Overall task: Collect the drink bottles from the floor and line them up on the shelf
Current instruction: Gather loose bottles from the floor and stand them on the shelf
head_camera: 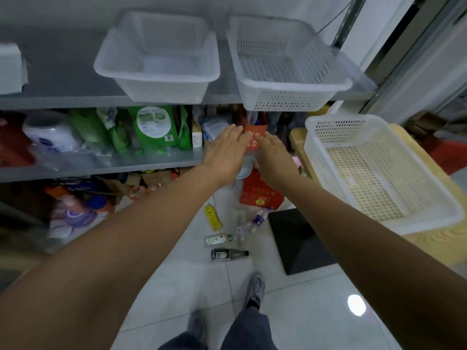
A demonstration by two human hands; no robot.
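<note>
- One grey shoe [256,286] stands on the tiled floor [303,324].
- Just beyond it the drink bottles lie on their sides on the floor: a dark bottle [228,253] nearest, then a white-labelled bottle [218,239], a yellow bottle [213,217] and a purple-labelled bottle [256,220].
- The left hand [226,150] and right hand [274,157] reach out with fingers straight, holding no bottle, on either side of a red box [255,140] at the front edge of the middle shelf [101,162].
- Two white baskets [156,59] overhang the upper shelf's front edge.
</note>
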